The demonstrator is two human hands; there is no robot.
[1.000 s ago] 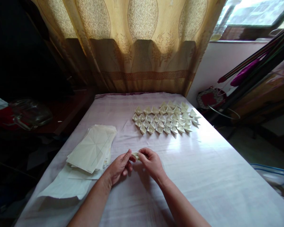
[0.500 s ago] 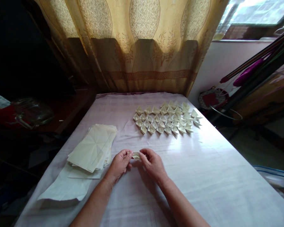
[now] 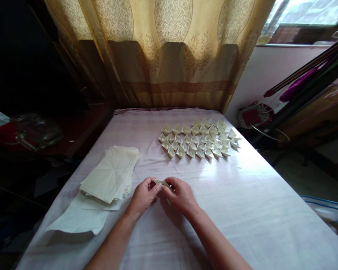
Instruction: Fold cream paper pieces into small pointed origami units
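Between my hands is a small folded piece of paper (image 3: 162,183), pale and narrow, seen nearly edge-on. My left hand (image 3: 144,193) pinches its left end with the thumb in front. My right hand (image 3: 180,193) grips its right end, thumb close to the other thumb. The fingers behind the paper are partly hidden. Beyond my hands, to the right, several folded paper pieces (image 3: 192,147) with pointed tips stand in rows. On the left lies a stack of creased paper sheets (image 3: 109,174), with a larger pale sheet (image 3: 79,217) under it.
A pale checked cloth (image 3: 242,217) covers the table. At the far end hangs a yellow patterned curtain (image 3: 174,63). A dark side table with a clear plastic item (image 3: 38,131) stands at left. To the right are a bag (image 3: 255,116) and a blue-rimmed container (image 3: 325,204).
The folded paper has turned from showing an open gap to a flatter, slanted edge. My thumbs have moved closer together over it.
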